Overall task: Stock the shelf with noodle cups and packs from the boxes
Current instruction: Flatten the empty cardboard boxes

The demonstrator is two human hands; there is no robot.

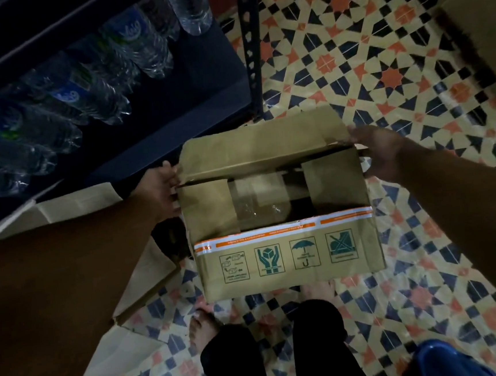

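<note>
The left hand (160, 189) grips the left end of an open cardboard box (285, 250), fingers curled around its edge, while the right hand (384, 152) grips the right end near the far corner, thumb over the top edge. Between the two hands the box is held above the floor, its flaps open; the near flap carries orange-and-white tape and a row of green handling symbols. Inside, between the folded inner flaps, only a glossy, clear-looking surface shows; what it is cannot be told. Beyond the left hand stands a dark shelf (207, 80) with rows of water bottles (88, 90) lying on it, and a perforated metal post (249, 46) rises just past the box's far flap. Below the left hand, flattened cardboard (147, 280) lies on the patterned tile floor (380, 65). Under the box, bare feet and dark trousers (273, 353) are visible. Beyond the right hand, another carton (488, 32) sits at the frame's edge.
</note>
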